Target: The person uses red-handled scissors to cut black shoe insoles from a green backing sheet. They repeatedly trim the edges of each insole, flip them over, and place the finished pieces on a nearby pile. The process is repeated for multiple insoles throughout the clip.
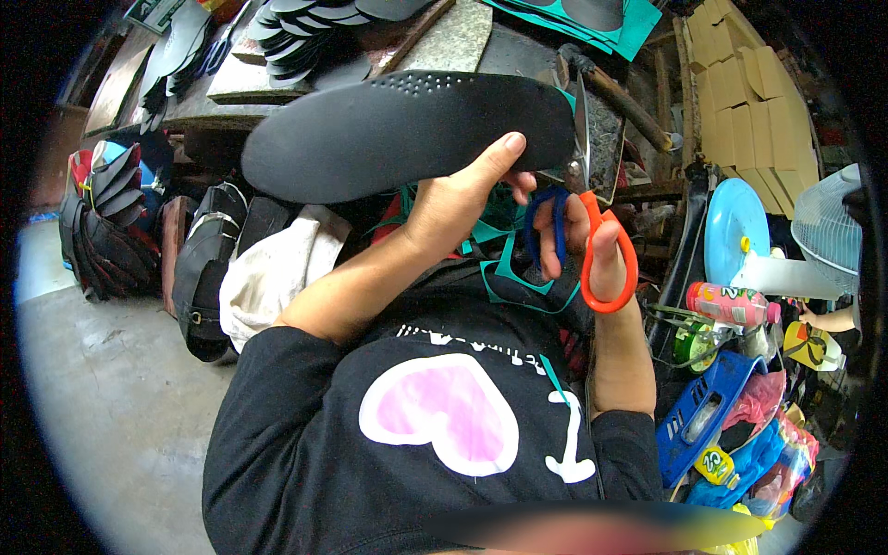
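My left hand (467,190) grips a black insole (388,134) from below, thumb on its top face near the right end. A patch of small holes dots the insole's far edge, and a sliver of teal shows at its right tip. In my right hand (601,245) is a pair of scissors (592,205) with one orange and one blue handle loop. Its blades point away from me, right beside the insole's tip. Cut teal scraps (504,277) lie against my black shirt, below the hands.
Stacked black insole pieces (301,42) lie on the workbench (231,116) at the far left, with teal sheets (615,32) at the far right. A wooden-handled hammer (629,97) rests there. To the right are yellow boxes (745,111), a fan (826,231) and a pink bottle (731,303).
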`<state>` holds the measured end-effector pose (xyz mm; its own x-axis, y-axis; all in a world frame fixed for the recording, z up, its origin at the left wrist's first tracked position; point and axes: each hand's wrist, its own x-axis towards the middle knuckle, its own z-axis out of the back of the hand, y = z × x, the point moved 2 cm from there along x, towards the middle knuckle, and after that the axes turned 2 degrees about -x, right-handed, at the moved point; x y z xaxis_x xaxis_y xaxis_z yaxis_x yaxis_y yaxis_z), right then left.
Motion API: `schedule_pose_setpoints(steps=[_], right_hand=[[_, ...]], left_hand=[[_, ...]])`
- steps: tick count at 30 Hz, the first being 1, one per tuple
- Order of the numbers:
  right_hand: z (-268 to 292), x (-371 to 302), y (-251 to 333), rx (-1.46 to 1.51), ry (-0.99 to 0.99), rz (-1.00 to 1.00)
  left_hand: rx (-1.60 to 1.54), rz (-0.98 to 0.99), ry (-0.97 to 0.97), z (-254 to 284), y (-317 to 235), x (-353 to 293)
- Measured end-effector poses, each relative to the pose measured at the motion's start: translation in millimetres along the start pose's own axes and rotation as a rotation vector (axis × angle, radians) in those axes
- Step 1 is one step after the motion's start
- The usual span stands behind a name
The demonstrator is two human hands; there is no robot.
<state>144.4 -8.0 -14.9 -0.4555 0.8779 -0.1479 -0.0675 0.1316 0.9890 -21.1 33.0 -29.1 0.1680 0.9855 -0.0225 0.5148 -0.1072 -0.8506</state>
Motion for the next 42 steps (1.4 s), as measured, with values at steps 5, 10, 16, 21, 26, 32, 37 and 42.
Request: schedule_pose_setpoints(steps=[5, 10, 16, 21, 26, 32, 37, 42], right_hand=[[8.0, -10.6, -6.5, 0.071, -0.028, -0.034], [7.4, -11.6, -7.7, 0.137, -0.054, 0.003], [16.4, -20.0, -8.5, 0.102, 0.011, -0.056], [23.9, -24.2, -21.0, 0.023, -0.03, -0.071], [27.6, -19.0, -42.2, -0.241, -0.168, -0.292], [37.0, -22.9, -51.2, -0.235, -0.253, -0.266], [41.2, -21.3, -59.5, -0.208, -0.245, -0.275], [38.5, -22.8, -59.7, -0.225, -0.226, -0.223]], left_hand=[[0.096, 0.08, 0.049, 5.3, -9.1, 3.8], [0.19, 0.171, 0.059, 8.0, -16.3, 2.1], [0.219, 0.19, 0.019, 16.2, -31.7, 6.8], [0.268, 0.188, 0.074, 24.5, -37.2, 11.2], [0.651, -0.047, 0.175, 32.2, -45.5, 15.0], [0.919, -0.085, 0.236, 52.1, -70.7, 19.4], [1.046, -0.647, 0.014, 70.5, -117.5, 42.8], [1.607, -0.656, -0.541, 124.1, -188.8, 103.7]])
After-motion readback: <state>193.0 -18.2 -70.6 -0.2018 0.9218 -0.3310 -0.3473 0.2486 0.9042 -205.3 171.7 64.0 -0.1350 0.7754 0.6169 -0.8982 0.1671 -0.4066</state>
